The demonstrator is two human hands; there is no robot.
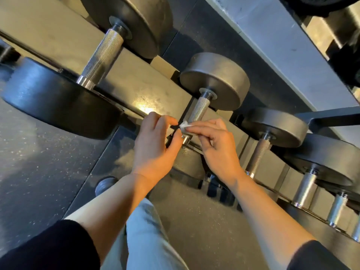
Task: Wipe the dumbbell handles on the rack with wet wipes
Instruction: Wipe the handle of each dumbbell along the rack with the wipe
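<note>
Speckled dk floor (pixel 39 172) under dumbbell rack (pixel 152 90).

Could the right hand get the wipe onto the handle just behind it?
Probably yes: the right hand pinches the wipe right beside the handle, and nothing lies between them.

Your rack (pixel 163 90) carries dumbbells in a row: a large one (pixel 101 55) at left, smaller ones (pixel 202 108) toward the right.
</note>
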